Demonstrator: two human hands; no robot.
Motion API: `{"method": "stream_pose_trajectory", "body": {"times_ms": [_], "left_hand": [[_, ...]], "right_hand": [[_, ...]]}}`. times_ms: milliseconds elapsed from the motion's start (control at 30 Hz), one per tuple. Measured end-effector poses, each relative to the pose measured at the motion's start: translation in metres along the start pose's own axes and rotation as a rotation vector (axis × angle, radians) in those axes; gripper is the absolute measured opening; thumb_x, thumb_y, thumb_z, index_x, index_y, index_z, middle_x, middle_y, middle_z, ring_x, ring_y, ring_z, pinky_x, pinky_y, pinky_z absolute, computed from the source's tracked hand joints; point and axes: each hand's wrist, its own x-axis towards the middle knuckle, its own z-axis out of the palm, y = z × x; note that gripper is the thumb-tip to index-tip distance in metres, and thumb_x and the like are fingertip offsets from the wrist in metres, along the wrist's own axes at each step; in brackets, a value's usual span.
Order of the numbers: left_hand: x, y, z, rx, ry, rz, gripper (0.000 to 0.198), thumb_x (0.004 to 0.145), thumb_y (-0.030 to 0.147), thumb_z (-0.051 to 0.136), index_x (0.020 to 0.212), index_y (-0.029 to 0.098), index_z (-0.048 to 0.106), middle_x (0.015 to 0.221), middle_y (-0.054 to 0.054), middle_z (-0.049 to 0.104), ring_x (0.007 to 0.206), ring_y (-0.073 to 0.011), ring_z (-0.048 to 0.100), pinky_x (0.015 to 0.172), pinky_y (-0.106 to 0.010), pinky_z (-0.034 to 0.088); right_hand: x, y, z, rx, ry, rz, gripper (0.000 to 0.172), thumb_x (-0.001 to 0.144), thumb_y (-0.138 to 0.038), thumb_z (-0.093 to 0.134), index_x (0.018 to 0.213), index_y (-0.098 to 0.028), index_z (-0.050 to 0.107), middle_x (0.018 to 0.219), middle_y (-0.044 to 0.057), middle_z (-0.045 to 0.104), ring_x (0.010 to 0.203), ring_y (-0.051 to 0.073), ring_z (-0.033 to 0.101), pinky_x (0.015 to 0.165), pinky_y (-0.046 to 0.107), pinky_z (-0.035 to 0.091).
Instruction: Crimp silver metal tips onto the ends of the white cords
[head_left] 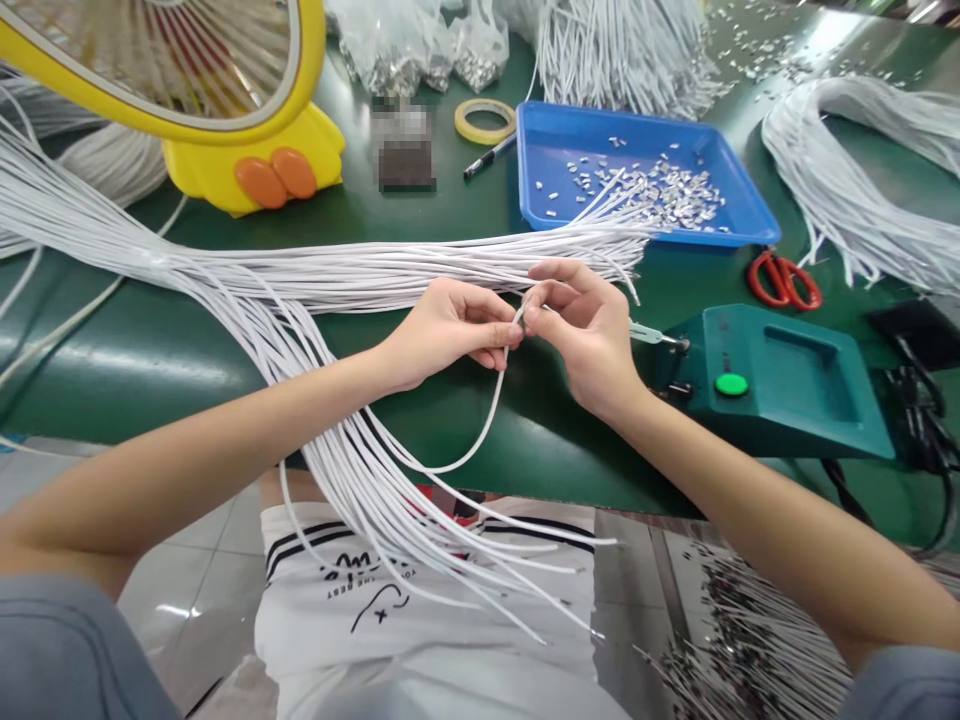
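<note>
My left hand (461,330) pinches one white cable (491,415) near its tip, over the green table. My right hand (581,335) meets it there, thumb and forefinger closed at the cable's end; any small part between the fingertips is hidden. Behind both hands lies a long bundle of white cables (360,270), its ends reaching the blue tray (555,130) that holds small metal pieces (675,197). A second group of cables (367,480) hangs over the table's front edge onto the lap.
Right of my right hand sits a green device (795,375) with a green button, below red-handled scissors (782,280). A yellow fan (255,165), tape roll (485,121) and pen (489,158) stand or lie behind. More cables (855,180) lie at the right.
</note>
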Motion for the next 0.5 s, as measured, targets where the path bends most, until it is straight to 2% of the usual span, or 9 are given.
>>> {"method": "stream_pose_trajectory", "body": {"times_ms": [133, 333, 500], "left_hand": [[0.000, 0.001, -0.002, -0.002, 0.037, 0.012, 0.035, 0.063, 0.037, 0.087, 0.076, 0.008, 0.072, 0.069, -0.004, 0.071, 0.056, -0.0094, 0.066, 0.053, -0.016, 0.055], [0.001, 0.002, -0.001, -0.014, 0.036, 0.021, 0.035, 0.059, 0.035, 0.089, 0.073, 0.008, 0.071, 0.063, -0.003, 0.069, 0.054, -0.0088, 0.065, 0.052, -0.015, 0.054], [0.001, 0.000, 0.000, -0.015, 0.021, 0.015, 0.035, 0.058, 0.032, 0.090, 0.073, 0.008, 0.071, 0.056, -0.002, 0.067, 0.051, -0.0085, 0.064, 0.052, -0.015, 0.054]], "right_hand": [[0.002, 0.007, -0.003, -0.031, 0.053, -0.055, 0.018, 0.074, -0.016, 0.063, 0.091, -0.024, 0.062, 0.065, -0.005, 0.051, 0.061, 0.010, 0.052, 0.062, 0.026, 0.053], [0.003, 0.011, -0.003, -0.014, 0.045, -0.072, 0.029, 0.075, -0.025, 0.069, 0.102, -0.027, 0.060, 0.082, -0.001, 0.062, 0.080, 0.015, 0.062, 0.067, 0.029, 0.057], [0.001, 0.006, 0.000, -0.033, 0.036, -0.064, 0.030, 0.073, -0.021, 0.071, 0.100, -0.026, 0.059, 0.073, -0.004, 0.060, 0.071, 0.013, 0.061, 0.063, 0.029, 0.055]]}}
